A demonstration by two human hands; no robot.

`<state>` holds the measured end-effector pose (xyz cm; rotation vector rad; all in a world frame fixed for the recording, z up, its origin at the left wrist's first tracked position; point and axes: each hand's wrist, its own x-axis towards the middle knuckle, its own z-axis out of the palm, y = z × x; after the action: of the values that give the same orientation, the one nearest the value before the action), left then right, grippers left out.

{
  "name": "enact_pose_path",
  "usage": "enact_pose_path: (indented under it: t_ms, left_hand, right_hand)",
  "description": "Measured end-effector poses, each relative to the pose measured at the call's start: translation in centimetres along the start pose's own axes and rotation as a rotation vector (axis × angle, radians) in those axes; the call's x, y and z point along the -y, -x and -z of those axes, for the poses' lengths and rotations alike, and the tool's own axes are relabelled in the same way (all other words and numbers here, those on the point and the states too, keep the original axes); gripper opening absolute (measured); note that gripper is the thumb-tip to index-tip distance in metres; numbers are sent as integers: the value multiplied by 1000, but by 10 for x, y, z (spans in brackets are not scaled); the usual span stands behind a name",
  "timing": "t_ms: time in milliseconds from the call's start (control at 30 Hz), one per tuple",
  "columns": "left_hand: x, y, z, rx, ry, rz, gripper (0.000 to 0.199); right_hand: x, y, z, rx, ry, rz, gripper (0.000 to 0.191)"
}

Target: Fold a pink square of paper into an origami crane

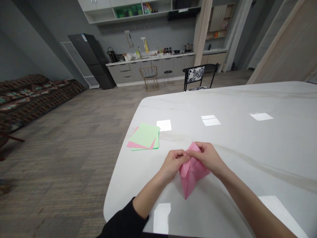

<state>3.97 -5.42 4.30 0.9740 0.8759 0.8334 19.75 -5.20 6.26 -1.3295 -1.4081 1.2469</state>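
Note:
A partly folded sheet of pink origami paper (194, 170) is held between both hands over the white table. My left hand (173, 162) pinches its upper left edge, thumb and fingers closed on it. On the upper right side my right hand (208, 157) grips the same paper, its thumb meeting the left thumb near the top. Several creases run across the sheet, and one pointed corner hangs down toward me. The fingertips behind the paper are hidden.
Green and pink paper sheets (143, 136) lie in a loose pile at the left of the white table (245, 148). Beyond its far edge stands a black-framed chair (195, 75). A gold chair (148, 74) and a kitchen counter (138, 62) are farther back.

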Motion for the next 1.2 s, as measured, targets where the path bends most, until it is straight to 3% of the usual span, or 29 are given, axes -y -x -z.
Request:
enact_pose_path:
  t_ms: [567,833,1100,1200]
  left_hand:
    - [-1,2,2,93,-50,47,29]
    - [-2,1,0,16,-45,-10,32]
    - [-5,3,0,40,-132,37,31]
    - [-6,2,1,0,-109,39,31]
  right_hand:
    - [-7,-2,2,-104,-148,-28,34]
    - [-7,-3,0,-100,-155,-12,35]
    - [-11,-8,7,-291,-57,91,35]
    - [-8,-9,10,-249,-39,108,38]
